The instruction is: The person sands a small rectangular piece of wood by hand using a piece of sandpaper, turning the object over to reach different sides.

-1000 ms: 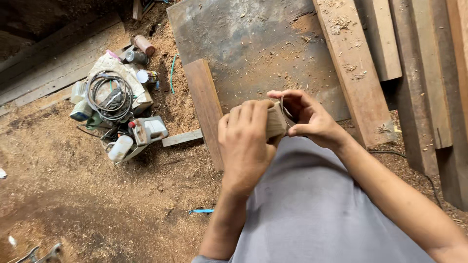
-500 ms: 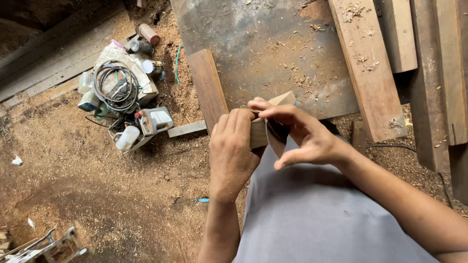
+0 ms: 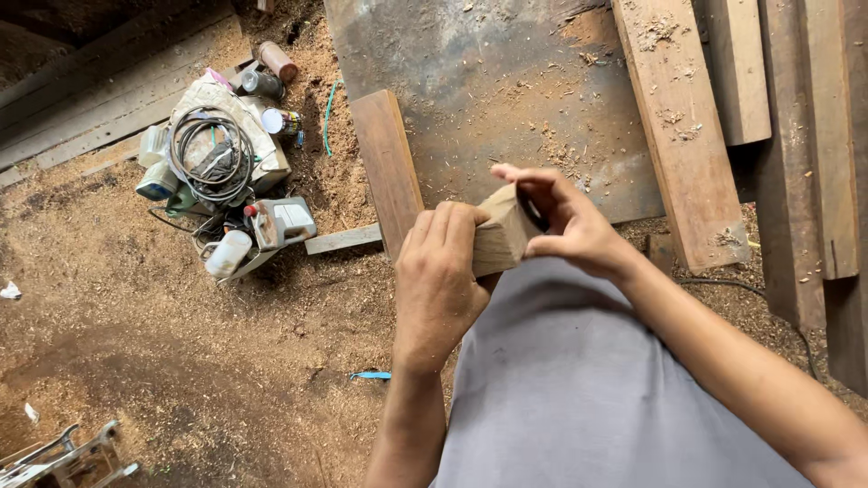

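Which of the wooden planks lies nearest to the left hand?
The short dark plank just above the left hand; the longer, paler planks lie further right.

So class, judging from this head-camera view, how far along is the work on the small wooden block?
Done: the wooden block is cut short with squared faces, and sawdust covers the floor. In hand: the left hand grips it while the right hand touches its top end. Left: unclear; the power tool lies apart among cans and cable.

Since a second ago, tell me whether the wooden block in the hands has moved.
Yes. The wooden block has swung toward the dark plank on the ground: its visible end now points that way from the left hand, while the right hand holds its other side.
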